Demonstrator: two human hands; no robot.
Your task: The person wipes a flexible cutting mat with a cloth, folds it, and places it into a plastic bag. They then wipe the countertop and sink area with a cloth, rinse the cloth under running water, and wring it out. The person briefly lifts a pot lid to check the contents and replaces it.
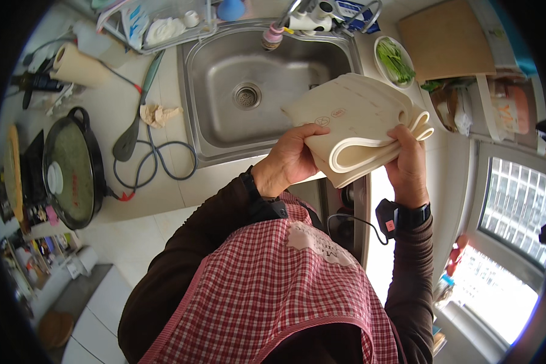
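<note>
Both my hands grip a thick cream-coloured sheet (pixel 355 104), folded into several layers and bearing red printed marks. My left hand (pixel 295 157) pinches its near left edge, thumb on top. On the other side, my right hand (pixel 408 159) holds the folded layers with its thumb over them. A rounded loop of the sheet bulges between the two hands. The bundle hangs above the right front part of a stainless-steel sink (pixel 218 123) and hides that corner. The faucet (pixel 285 22) stands at the sink's back, its pink nozzle over the basin.
Left of the sink, a spatula (pixel 129 136), crumpled paper (pixel 158 114) and a looped cable (pixel 157 164) lie on the counter. An electric pan with a glass lid (pixel 70 170) stands farther left. A bowl of green vegetables (pixel 394 61) is at the back right, near a wooden board (pixel 443 41).
</note>
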